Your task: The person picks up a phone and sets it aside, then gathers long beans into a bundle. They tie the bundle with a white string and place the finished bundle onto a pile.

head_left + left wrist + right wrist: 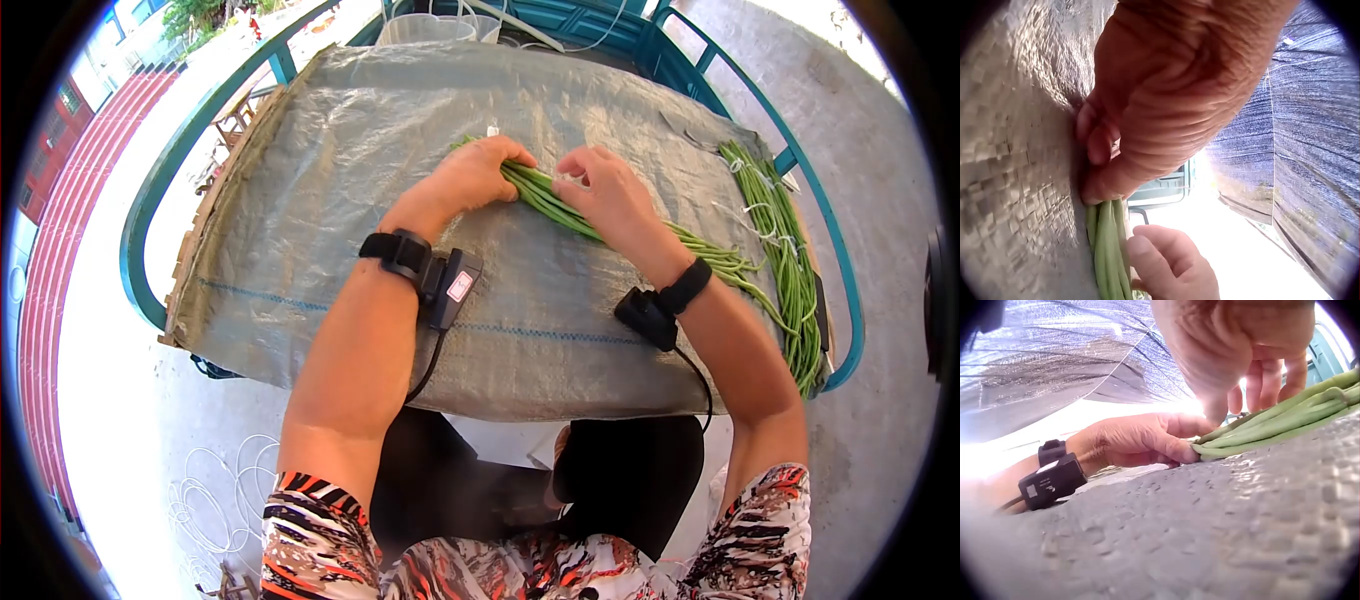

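Observation:
A bundle of long green yardlong beans (545, 197) lies slantwise across the woven sheet. My left hand (465, 180) grips it near its upper left end, thumb on the near side, as the right wrist view also shows. Over the same beans, a short way to the right, is my right hand (612, 195), its fingers bent and its thumb close to the index finger. In the right wrist view my right fingers (1269, 384) reach down behind the beans (1272, 428). A small pale bit shows by the right fingertips; I cannot tell whether they pinch it.
More beans (775, 235), bound with white ties, lie along the sheet's right edge. The grey-green woven sheet (300, 220) covers a cart bed with teal rails (150, 215). Pale buckets (428, 30) stand at the far end. Loose white cord (215, 510) lies on the ground at left.

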### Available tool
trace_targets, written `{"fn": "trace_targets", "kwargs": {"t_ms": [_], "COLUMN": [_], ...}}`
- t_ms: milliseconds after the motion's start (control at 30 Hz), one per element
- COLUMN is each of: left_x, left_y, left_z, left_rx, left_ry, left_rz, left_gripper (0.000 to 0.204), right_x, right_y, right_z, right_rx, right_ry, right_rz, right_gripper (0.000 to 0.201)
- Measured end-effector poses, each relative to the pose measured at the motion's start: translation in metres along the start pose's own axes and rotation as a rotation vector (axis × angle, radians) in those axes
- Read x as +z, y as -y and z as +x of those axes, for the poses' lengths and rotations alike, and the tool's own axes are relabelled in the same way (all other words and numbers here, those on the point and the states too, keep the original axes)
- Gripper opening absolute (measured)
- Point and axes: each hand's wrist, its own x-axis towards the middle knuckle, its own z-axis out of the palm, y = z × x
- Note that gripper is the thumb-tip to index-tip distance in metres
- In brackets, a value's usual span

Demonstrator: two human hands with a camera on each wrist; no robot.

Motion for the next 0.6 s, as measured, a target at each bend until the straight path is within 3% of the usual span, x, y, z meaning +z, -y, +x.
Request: {"fn": "trace_targets", "kwargs": {"t_ms": [100,300,400,500,600], "left_x": [-0.005,-0.004,-0.005,-0.004,-0.005], "left_y": [-0.002,-0.004,-0.004,-0.006,-0.006], "left_z": [-0.002,0.000,0.001,0.001,0.000], "left_rx": [-0.016,-0.078,-0.094,-0.090,-0.089], "left_ry": [0.029,0.029,0.020,0.021,0.018], "left_rz": [-0.055,-0.105,-0.067,-0.046,-0.044], "left_gripper": [0.039,0.034,0.033,0.032,0.033], "right_x": [-0.012,-0.014,-0.015,-0.016,-0.027], "right_y": [0.005,0.010,0.019,0.015,0.009], "right_z": [0.000,0.000,-0.012,-0.020,-0.028], "right_rx": [0.096,0.170,0.039,-0.291,-0.012], "right_ry": [0.198,0.186,0.223,-0.054,0.195], "right_rz": [0.046,0.103,-0.027,-0.300,-0.178], "right_gripper": [0.017,0.017,0.026,0.035,0.036]}}
